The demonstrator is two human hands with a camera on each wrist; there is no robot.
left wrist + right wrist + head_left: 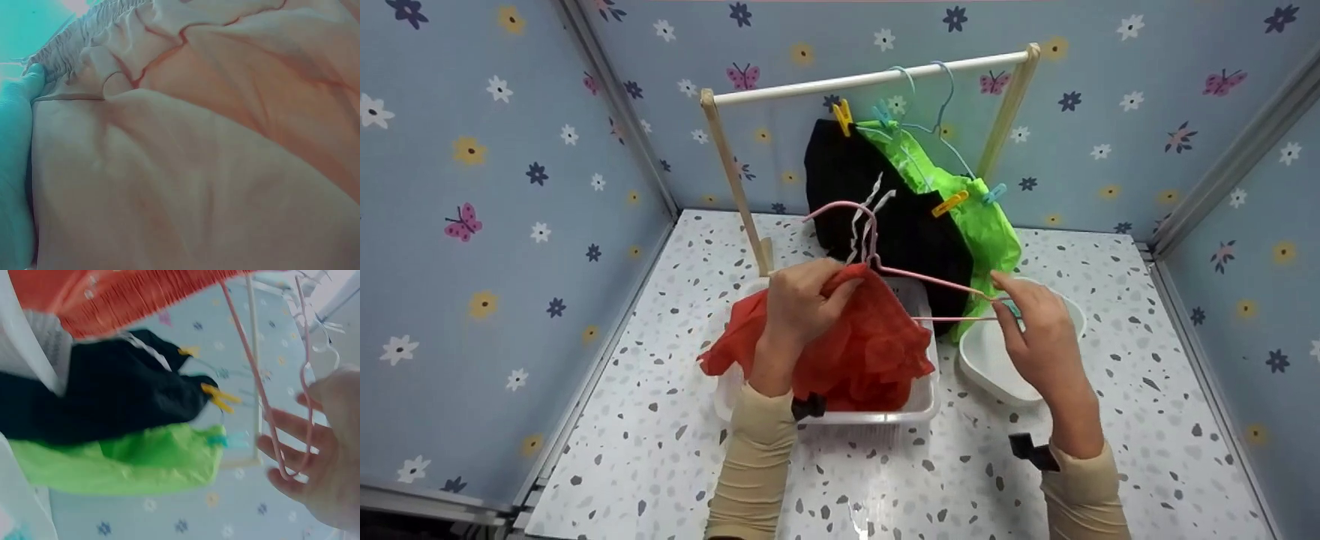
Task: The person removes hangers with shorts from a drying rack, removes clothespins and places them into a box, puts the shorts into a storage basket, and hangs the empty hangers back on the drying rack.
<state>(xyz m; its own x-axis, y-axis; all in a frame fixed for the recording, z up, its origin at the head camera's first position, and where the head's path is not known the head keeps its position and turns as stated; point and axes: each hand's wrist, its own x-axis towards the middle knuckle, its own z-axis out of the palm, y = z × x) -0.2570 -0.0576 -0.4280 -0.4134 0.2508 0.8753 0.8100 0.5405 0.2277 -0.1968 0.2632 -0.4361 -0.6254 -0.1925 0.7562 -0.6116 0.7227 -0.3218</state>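
My left hand (802, 304) pinches the gathered waistband of a pair of red shorts (870, 360), which hang over a white basket. In the left wrist view the cloth (185, 157) fills most of the picture, its waistband along the top left. White drawstrings (859, 225) stick up beside the hook of a pink hanger (934, 281). My right hand (1039, 322) holds the right corner of this hanger between thumb and fingers. The hanger's left part is hidden by the red cloth. In the right wrist view the pink wire (260, 377) runs from the fingers up to the waistband.
Behind stands a rack with a white rail (870, 79). Black clothing (847, 172) and a bright green garment (997, 225) hang there on blue hangers, held by yellow (950, 203) and blue clothespins. The white basket (934, 405) and a white tub (997, 375) stand on the speckled table.
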